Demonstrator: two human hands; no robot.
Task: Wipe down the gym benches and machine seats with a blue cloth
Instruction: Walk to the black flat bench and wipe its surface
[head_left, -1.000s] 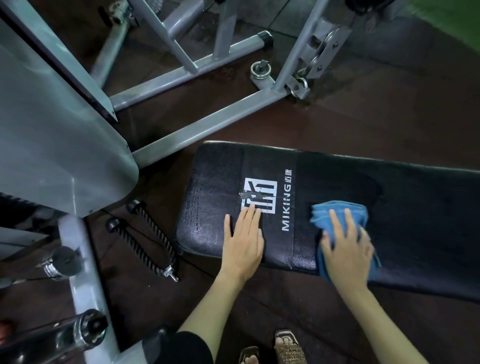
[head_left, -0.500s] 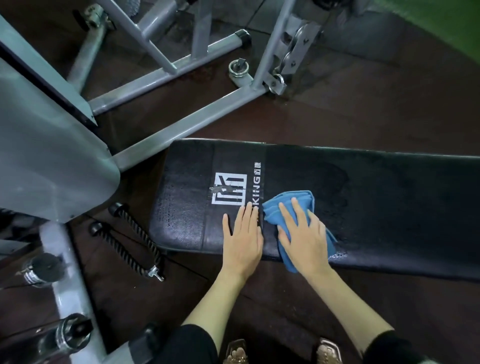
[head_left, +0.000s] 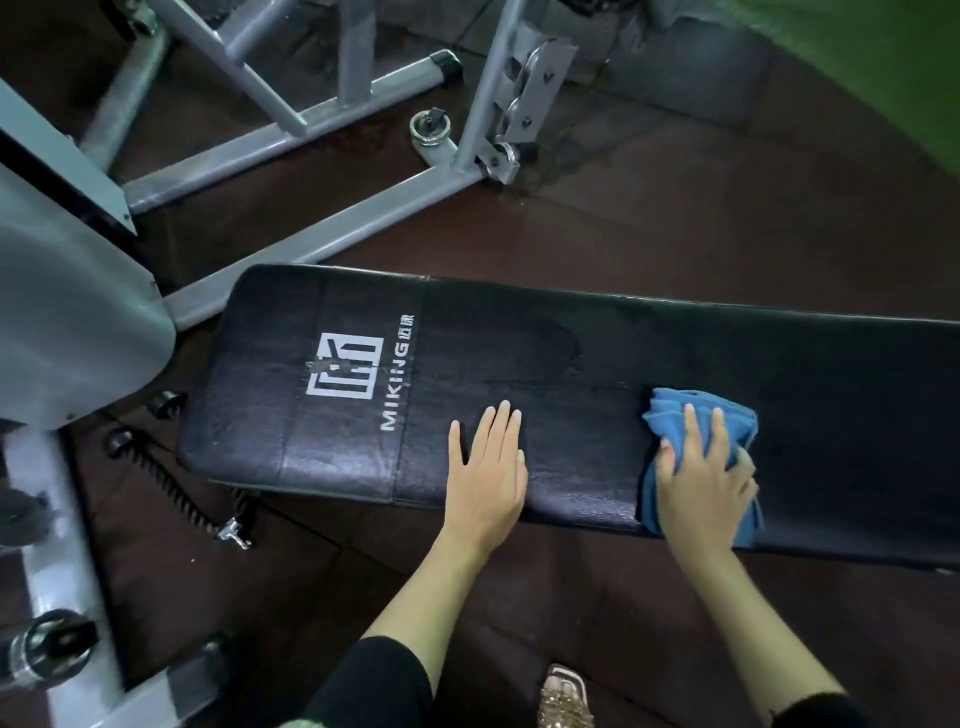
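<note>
Lying on the dark floor (head_left: 649, 223) at the far left is a black rope handle (head_left: 171, 493) with a metal clip, partly tucked under the near corner of the counter (head_left: 519, 353), a black padded gym bench pad printed with a white logo (head_left: 343, 371) and the word MIKING. Beyond that corner, the grey steel tubes of a machine frame (head_left: 291, 140) are crossing the floor.

Moving right, the left hand (head_left: 491, 470) is pressing flat on the pad near its front edge, palm down, fingers straight and close together, thumb spread out to the left, holding nothing. Its forearm is reaching up from a dark sleeve at the bottom of the view.

Further right, well apart from it, the right hand (head_left: 704, 480) is lying palm down on the blue cloth (head_left: 691, 410), fingers spread and slightly curled over the bunched fabric, pinning it against the pad. The cloth is sitting at the pad's front edge, with folds showing beyond the fingertips and a flap hanging over the edge below the palm. The wrist is angling back toward the lower right.

Below, between the forearms, a glittery shoe (head_left: 566, 699) is showing on the floor.
</note>
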